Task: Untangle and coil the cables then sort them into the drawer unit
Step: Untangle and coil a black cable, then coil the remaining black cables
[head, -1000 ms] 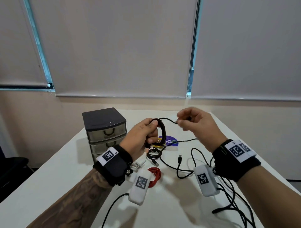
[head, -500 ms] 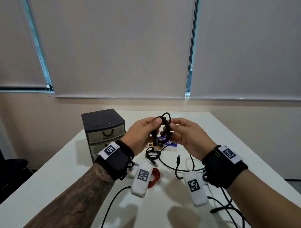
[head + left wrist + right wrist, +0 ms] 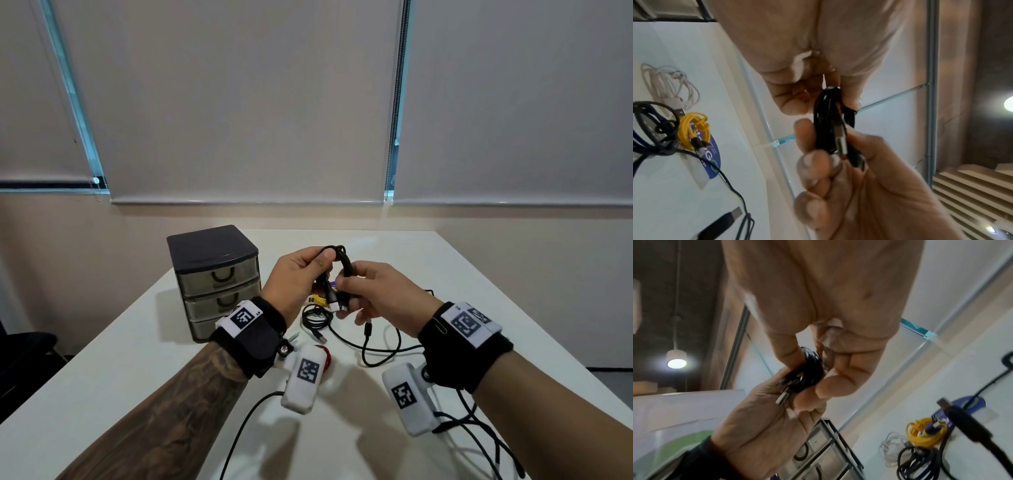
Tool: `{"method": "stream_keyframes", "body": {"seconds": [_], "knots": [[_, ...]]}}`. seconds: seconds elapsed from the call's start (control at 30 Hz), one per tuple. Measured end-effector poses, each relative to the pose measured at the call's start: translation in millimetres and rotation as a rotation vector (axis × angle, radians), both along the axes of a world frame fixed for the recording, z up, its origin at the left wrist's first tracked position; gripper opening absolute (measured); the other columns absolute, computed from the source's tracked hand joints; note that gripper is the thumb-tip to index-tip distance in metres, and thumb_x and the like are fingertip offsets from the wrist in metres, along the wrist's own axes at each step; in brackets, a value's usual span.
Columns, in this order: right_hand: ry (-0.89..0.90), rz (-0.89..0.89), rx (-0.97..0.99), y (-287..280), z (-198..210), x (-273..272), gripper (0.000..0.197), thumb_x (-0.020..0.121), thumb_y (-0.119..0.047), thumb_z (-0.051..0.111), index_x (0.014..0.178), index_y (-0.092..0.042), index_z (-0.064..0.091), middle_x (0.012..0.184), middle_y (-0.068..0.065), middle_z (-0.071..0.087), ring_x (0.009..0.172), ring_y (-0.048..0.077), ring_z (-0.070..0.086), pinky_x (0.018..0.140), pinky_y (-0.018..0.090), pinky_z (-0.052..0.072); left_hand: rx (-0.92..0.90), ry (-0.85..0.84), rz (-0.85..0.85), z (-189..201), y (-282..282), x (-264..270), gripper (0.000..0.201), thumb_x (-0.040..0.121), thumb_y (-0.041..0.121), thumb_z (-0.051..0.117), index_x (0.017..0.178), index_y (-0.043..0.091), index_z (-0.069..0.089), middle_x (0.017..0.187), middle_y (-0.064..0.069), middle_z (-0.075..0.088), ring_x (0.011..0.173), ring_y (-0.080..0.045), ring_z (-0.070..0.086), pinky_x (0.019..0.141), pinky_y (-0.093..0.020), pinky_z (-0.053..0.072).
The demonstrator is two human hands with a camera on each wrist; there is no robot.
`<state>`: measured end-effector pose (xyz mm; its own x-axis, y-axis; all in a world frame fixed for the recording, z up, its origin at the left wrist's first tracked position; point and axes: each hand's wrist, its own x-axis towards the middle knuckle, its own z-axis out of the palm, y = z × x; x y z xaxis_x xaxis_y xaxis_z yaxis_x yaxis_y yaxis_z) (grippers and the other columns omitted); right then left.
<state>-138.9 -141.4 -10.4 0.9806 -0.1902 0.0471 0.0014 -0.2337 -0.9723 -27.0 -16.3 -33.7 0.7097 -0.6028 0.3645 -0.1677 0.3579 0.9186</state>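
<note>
Coiling is nearly done on one black cable, clasped between left hand and right hand; below that grip, tangled cables litter the bench, drawer unit unopened.

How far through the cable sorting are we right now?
Early. Both hands, left hand and right hand, grip one coiled black cable. The drawer unit looks shut, nothing visibly filed. A yellow cable and a white cable lie bundled on the table; loose black cables remain.
</note>
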Motion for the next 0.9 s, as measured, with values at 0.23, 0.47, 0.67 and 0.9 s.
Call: {"method": "stream_keyframes", "body": {"seconds": [0.23,0.47,0.67,0.9], "knots": [[0.064,0.073,-0.114,-16.2,5.6,-0.2,0.019,0.097,-0.005,0.055,0.111,0.006,0.062,0.064,0.001,0.064,0.054,0.016,0.055,0.054,0.027,0.039,0.420,-0.743,0.109,17.1,6.1,12.3,0.029,0.099,0.008,0.053,0.123,0.020,0.063,0.092,0.017,0.066,0.079,0.005,0.058,0.073,-0.008,0.043],[0.117,0.273,-0.165,-33.1,3.6,0.7,0.028,0.105,-0.011,0.049,0.129,0.001,0.059,0.098,0.011,0.075,0.059,0.015,0.039,0.055,0.022,0.033,0.559,-0.501,-0.062,23.8,14.5,24.9,0.020,0.102,0.014,0.050,0.111,0.012,0.067,0.074,-0.004,0.053,0.059,-0.013,0.049,0.049,-0.027,0.049],[0.109,0.163,-0.352,-35.4,-8.8,12.4,0.037,0.102,-0.030,0.058,0.136,-0.018,0.054,0.101,0.000,0.076,0.066,0.014,0.051,0.061,0.024,0.043,0.593,-0.405,0.002,18.6,15.7,36.5,0.018,0.101,0.015,0.052,0.115,0.010,0.063,0.075,-0.005,0.055,0.067,-0.017,0.053,0.051,-0.030,0.053],[0.544,0.089,-1.145,-39.6,-61.7,23.1,0.069,0.080,-0.070,0.066,0.127,-0.021,0.058,0.125,-0.002,0.062,0.114,0.020,0.059,0.095,0.033,0.047,0.712,-0.427,0.145,11.5,12.3,50.1,0.014,0.099,0.017,0.054,0.108,0.016,0.066,0.073,-0.002,0.058,0.058,-0.012,0.051,0.049,-0.030,0.052]]}}
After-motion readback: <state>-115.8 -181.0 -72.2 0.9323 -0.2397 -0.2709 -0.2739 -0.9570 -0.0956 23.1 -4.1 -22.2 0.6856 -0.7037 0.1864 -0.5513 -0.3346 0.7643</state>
